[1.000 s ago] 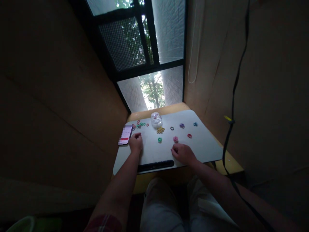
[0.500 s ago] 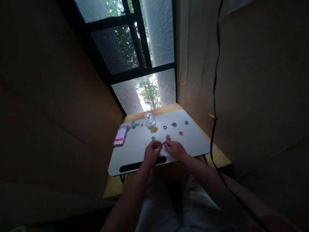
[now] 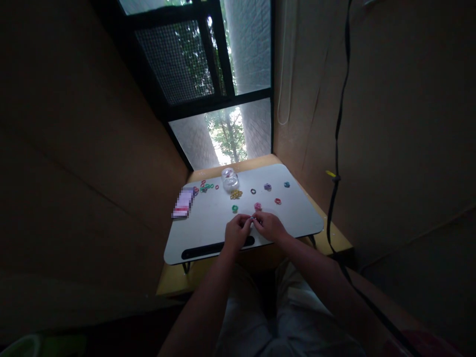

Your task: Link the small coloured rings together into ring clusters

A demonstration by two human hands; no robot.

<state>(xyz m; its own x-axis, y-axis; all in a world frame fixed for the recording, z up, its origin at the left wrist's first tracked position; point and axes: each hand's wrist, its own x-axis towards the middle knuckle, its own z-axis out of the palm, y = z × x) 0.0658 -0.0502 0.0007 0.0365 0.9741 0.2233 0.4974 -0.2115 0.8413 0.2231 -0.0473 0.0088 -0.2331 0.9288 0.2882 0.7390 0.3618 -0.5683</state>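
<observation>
Over the front middle of a white lap table [image 3: 208,225], my left hand [image 3: 237,230] and my right hand [image 3: 269,227] meet at the fingertips. Both are closed in a pinch on something tiny and pale between them, too small to name. Just beyond the fingers lies a pile of pink rings [image 3: 258,206], with a green pile [image 3: 235,208] to its left. Farther back are yellow rings [image 3: 236,195], a dark ring pile [image 3: 253,191], a purple pile [image 3: 267,187], a red pile [image 3: 277,201] and a teal pile [image 3: 286,184].
A clear plastic jar [image 3: 230,179] stands at the back of the table. Mixed red and green rings [image 3: 207,186] lie at the back left, beside a phone [image 3: 183,202] with a blurred screen. A black slot [image 3: 203,251] runs along the front edge. A dark cord [image 3: 339,124] hangs at the right.
My fingertips have drawn closer together and now touch around the small piece. The whole view has shifted slightly; the ring piles stay where they were on the table.
</observation>
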